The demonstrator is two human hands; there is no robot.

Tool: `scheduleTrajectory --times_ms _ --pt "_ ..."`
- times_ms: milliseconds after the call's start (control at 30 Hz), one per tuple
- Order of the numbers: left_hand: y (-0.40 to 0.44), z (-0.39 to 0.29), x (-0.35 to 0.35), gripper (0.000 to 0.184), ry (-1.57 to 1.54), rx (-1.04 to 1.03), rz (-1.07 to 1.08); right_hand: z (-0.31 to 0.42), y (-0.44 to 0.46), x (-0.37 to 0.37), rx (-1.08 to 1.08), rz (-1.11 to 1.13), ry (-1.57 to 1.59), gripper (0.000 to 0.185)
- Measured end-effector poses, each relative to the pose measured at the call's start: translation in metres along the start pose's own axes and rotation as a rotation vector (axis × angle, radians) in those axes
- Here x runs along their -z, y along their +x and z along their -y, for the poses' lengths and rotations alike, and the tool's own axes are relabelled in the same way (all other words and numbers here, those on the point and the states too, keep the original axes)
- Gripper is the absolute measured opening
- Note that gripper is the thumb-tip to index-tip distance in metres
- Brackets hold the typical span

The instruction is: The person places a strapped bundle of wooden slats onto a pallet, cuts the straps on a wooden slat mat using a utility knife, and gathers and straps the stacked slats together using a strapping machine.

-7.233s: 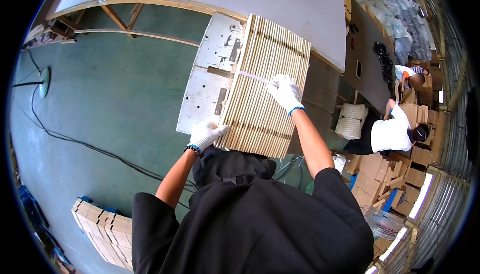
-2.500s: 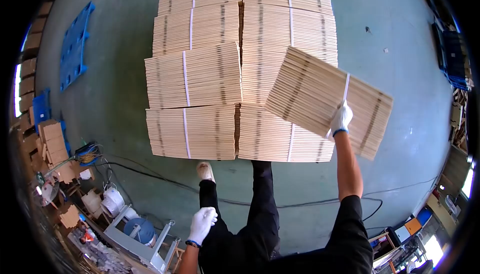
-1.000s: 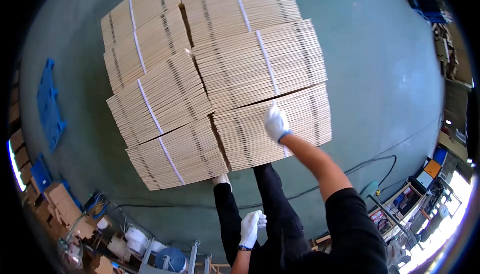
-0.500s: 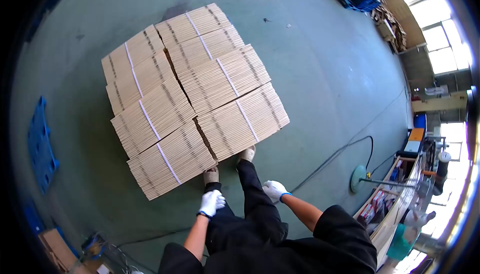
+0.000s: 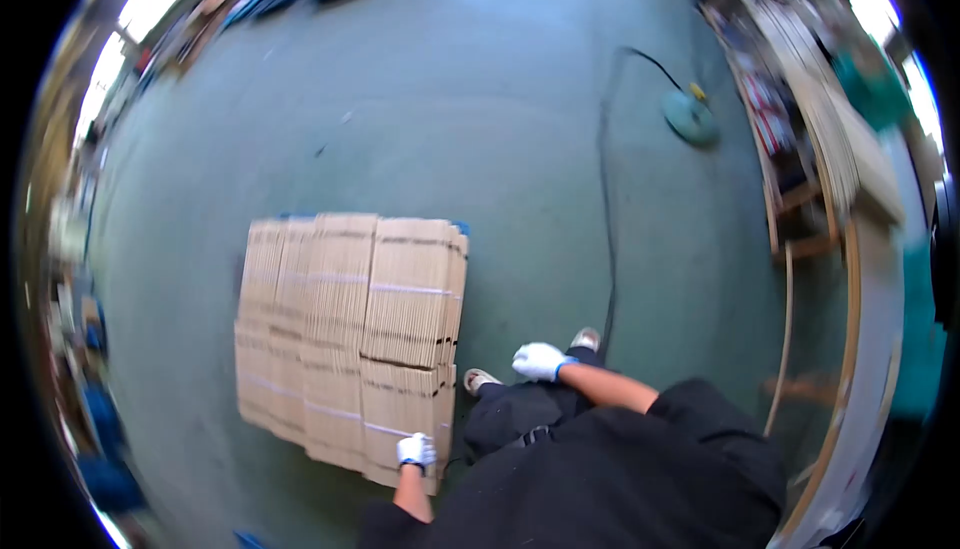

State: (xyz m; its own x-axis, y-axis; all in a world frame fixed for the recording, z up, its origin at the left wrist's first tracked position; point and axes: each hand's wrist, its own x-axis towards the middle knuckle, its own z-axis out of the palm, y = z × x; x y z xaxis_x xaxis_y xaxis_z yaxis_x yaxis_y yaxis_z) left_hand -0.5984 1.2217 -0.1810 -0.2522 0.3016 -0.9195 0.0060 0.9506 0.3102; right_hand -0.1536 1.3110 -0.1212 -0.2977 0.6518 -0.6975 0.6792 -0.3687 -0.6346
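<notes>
Banded stack [image 5: 335, 339] on the green floor [image 5: 480, 169], 2 gloved hands near it.
Right of the stack, a cable [image 5: 606, 189] crosses the floor, with a wooden frame [image 5: 850, 339] farther over. The left hand [image 5: 416, 450], curled narrow, overlaps the stack's near corner; I can't tell if it touches. The right hand [image 5: 540, 361] is just beside the stack, fingers drawn in.

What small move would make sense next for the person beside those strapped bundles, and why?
I'd probably draw the left hand in toward the body before stepping off. It appears over the edge of the bundles, though contact is hard to judge, and the right hand is already beside them, over the floor or leg.
</notes>
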Motion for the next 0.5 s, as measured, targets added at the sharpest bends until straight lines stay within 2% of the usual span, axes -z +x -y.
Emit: scheduleTrajectory --times_ms 33,67,100,133,200,233,267,333,433,500 --pt "0.005 -0.022 -0.021 0.032 0.001 0.010 0.111 -0.026 -0.004 0.009 0.022 -0.154 -0.012 0.038" --pt "0.013 -0.038 -0.061 0.030 0.034 -0.043 -0.008 -0.054 -0.009 0.029 0.031 -0.308 -0.041 0.038" --pt "0.062 -0.054 -0.067 0.029 -0.167 0.001 0.532 -0.080 -0.012 0.049 0.010 -0.386 -0.016 0.038" --pt "0.037 -0.080 -0.119 0.028 0.071 -0.169 0.318 -0.105 -0.023 0.065 -0.015 -0.452 0.008 0.038" --pt "-0.048 -0.134 -0.241 0.028 0.227 -0.325 0.300 -0.169 -0.045 0.096 -0.114 -0.552 0.091 0.039" --pt "-0.079 -0.154 -0.286 0.025 0.270 -0.332 0.390 -0.197 -0.069 0.109 -0.190 -0.592 0.120 0.040" --pt "-0.064 -0.161 -0.323 0.021 0.302 -0.318 0.469 -0.227 -0.094 0.118 -0.257 -0.632 0.141 0.040" --pt "-0.129 -0.182 -0.406 0.019 0.432 -0.490 0.501 -0.292 -0.137 0.132 -0.337 -0.702 0.133 0.041" --pt "-0.155 -0.195 -0.482 0.021 0.551 -0.493 0.665 -0.381 -0.195 0.128 -0.545 -0.763 0.223 0.042" --pt "-0.157 -0.202 -0.513 0.023 0.713 -0.480 0.655 -0.425 -0.230 0.117 -0.690 -0.790 0.317 0.043"
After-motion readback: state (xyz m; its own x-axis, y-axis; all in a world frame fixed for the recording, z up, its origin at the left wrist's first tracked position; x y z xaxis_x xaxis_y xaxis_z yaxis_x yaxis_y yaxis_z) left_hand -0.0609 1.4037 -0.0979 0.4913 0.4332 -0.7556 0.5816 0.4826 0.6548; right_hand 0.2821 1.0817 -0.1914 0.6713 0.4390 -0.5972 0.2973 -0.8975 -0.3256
